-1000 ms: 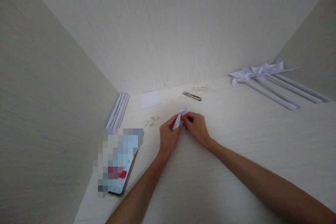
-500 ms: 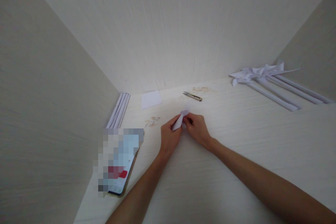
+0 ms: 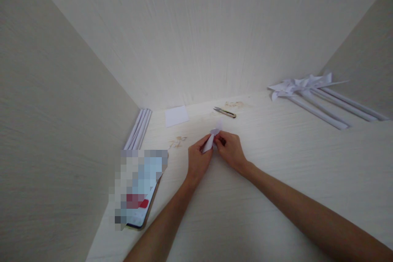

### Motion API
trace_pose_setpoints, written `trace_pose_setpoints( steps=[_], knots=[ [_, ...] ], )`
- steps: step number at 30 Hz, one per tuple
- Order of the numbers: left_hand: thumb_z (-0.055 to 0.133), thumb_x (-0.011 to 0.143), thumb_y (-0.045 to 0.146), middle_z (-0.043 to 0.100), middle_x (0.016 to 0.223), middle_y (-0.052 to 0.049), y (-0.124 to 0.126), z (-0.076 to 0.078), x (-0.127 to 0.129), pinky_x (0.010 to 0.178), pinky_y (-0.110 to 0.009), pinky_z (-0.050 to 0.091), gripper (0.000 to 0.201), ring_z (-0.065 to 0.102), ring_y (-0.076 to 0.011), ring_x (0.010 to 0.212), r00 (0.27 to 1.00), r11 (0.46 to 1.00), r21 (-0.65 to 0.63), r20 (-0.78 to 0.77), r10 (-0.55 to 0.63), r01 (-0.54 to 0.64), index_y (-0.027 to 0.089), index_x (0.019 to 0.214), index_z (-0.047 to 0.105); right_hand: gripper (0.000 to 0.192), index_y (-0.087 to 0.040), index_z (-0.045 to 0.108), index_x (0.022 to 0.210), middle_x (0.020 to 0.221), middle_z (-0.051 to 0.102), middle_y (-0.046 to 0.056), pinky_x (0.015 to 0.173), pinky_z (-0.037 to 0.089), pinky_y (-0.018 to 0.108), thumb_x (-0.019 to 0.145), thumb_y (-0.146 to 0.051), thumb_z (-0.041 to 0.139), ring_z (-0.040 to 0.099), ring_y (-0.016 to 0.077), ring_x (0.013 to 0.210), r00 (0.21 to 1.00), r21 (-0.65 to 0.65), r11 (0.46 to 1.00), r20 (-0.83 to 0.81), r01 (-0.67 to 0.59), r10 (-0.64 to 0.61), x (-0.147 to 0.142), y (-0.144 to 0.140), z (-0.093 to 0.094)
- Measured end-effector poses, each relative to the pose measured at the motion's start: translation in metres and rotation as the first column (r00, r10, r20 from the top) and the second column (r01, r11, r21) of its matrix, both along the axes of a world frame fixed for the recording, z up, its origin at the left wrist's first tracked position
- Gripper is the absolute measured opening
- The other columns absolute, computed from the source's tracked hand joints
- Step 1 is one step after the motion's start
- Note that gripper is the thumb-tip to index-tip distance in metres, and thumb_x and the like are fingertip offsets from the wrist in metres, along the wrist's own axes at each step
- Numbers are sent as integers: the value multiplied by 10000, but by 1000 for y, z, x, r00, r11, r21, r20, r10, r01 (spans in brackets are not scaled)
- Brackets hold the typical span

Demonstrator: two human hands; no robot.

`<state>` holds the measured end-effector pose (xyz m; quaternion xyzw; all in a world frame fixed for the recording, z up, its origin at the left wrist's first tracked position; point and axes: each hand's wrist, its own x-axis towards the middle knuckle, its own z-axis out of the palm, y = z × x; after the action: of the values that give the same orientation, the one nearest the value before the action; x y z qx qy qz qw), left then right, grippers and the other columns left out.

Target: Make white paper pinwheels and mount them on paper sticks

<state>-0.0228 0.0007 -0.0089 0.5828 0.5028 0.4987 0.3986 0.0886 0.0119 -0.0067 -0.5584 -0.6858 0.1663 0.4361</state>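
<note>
Near the middle of the white table, a folded white paper (image 3: 208, 143) is pinched in my left hand (image 3: 198, 157), the thumb along its face. My right hand (image 3: 231, 147) closes its thumb and fingertips on the right side of the same paper, whose curled upper flap stands between the two hands. The fingertips of both hands are partly hidden by the paper and by each other. Just beyond the hands lies a pair of thread snips (image 3: 225, 112), its blades pointing left.
A flat white paper square (image 3: 177, 116) lies at the back left, with small scraps (image 3: 178, 142) in front of it. Rolled paper sticks (image 3: 138, 129) and a phone (image 3: 143, 192) are at left. Paper pinwheels (image 3: 299, 86) on sticks lie at the back right, against the wall.
The paper's upper flap has shifted slightly between my fingers. Both hands keep nearly the same place and hold.
</note>
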Motion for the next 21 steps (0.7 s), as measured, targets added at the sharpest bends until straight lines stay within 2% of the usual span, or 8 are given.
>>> trace_pose_setpoints(
  steps=[5,13,21],
  knots=[
    [507,629,57,658,997,-47,-2,6,1,918,-351,397,378,589,-179,948,997,999,-10,-56,48,-48,146,973,637,196,-158,550,626,591,602,37,513,317,233,745,-116,400,487,125,507,995,14,999,86,-49,48,0,0,-2],
    [516,629,54,662,988,-28,-3,6,1,921,-347,396,375,590,-170,942,998,999,-13,-40,49,-50,178,959,642,238,-149,570,701,631,621,62,520,329,242,779,-113,348,511,141,523,983,-4,999,175,-51,51,-1,-1,-3],
    [504,639,61,653,1011,-36,-2,3,0,920,-351,395,385,580,-175,960,999,1000,1,-27,21,-21,174,983,633,191,-150,553,625,615,604,48,533,335,233,735,-103,403,494,131,535,996,9,999,73,-53,52,0,0,-1]
  ],
)
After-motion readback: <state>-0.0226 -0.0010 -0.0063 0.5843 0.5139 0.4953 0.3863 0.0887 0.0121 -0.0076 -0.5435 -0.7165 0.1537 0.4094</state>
